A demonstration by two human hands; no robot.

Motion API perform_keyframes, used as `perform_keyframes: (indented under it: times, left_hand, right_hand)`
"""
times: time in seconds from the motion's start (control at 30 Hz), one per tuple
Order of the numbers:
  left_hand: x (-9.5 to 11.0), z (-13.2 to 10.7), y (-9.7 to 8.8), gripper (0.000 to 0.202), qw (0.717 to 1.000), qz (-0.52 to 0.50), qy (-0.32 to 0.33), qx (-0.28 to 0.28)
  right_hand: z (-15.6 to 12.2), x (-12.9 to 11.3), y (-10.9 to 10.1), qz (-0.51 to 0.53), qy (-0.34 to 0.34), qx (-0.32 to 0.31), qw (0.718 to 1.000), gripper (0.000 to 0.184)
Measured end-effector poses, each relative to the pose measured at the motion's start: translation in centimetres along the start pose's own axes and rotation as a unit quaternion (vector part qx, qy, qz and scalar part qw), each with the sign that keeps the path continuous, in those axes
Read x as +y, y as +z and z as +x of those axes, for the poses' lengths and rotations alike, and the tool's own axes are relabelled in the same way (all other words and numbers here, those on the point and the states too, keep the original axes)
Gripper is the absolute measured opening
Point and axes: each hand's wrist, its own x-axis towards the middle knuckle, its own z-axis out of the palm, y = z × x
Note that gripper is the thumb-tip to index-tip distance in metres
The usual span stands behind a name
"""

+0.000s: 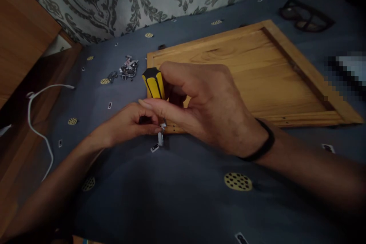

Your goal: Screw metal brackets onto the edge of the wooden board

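Head view | centre: right hand (211,103) wrapped round yellow-black tool handle (156,84) | left of centre: left hand (135,122) fingertips at metal fitting (160,138), by wooden panel (246,68)'s lower-left corner; pinch cannot be told | upper left: loose metal parts (129,69)

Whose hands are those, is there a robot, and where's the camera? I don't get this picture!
No robot here, just a person's two bare hands. The camera sits on that person's head, looking forward and down, so you see what they see. The right hand grips a yellow and black handle, maybe a screwdriver's; its tip is hidden. The left hand pinches a small metal piece at the edge of a wooden panel. Under it is a blue cloth with pineapple pictures. Also on the cloth are a pile of metal bits and some glasses.
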Motion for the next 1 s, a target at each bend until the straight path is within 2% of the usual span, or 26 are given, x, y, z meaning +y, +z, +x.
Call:
perform_keyframes:
  times: [0.27,0.43,0.53,0.73,0.87,1.0]
  left_hand:
    - [0.2,-0.3,-0.1,0.039,0.997,-0.07,-0.013,0.002]
    - [0.2,-1.7,0.7,0.034,0.993,-0.067,-0.016,0.091]
    - [0.3,-2.9,1.5,0.029,0.99,-0.086,-0.028,0.11]
    - [-0.5,-3.6,3.3,0.057,0.986,0.035,0.027,0.162]
    - [-1.0,-3.5,4.5,0.054,0.979,0.084,0.034,0.185]
    - [-1.3,-3.6,4.9,0.05,0.977,0.081,0.04,0.192]
  right_hand:
    - [0.1,-0.1,0.0,0.015,0.009,-0.008,1.0,0.04]
    - [0.1,0.1,0.2,0.021,0.009,-0.004,1.0,0.034]
    - [0.0,0.1,0.2,0.024,0.007,-0.004,1.0,0.032]
    - [0.1,0.0,0.2,0.004,0.022,-0.006,1.0,0.039]
    - [0.0,0.0,0.2,0.015,0.018,0.0,1.0,0.039]
    - [0.0,0.0,0.2,0.027,0.012,0.0,1.0,0.036]
